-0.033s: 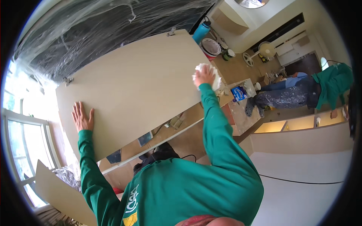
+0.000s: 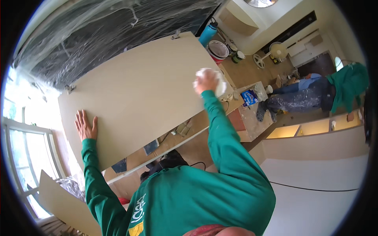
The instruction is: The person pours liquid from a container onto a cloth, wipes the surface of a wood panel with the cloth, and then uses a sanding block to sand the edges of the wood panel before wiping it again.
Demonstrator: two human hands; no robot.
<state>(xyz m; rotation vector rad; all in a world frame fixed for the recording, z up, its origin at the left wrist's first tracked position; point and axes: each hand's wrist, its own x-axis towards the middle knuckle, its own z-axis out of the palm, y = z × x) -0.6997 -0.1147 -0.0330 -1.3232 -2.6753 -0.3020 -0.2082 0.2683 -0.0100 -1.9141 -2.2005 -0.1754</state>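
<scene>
Left hand (image 2: pixel 85 125) flat on the beige board (image 2: pixel 138 86), fingers spread, gripping nothing. Right hand (image 2: pixel 207 80) closed over the white cloth (image 2: pixel 220 85), on the board near its right end; blur hides how tight. Risk: I can't see what props the board, so leaning hard out there could tip or slide it if my left palm slips. Cloth could also snag on a metal hinge (image 2: pixel 176 35) along the far edge.
</scene>
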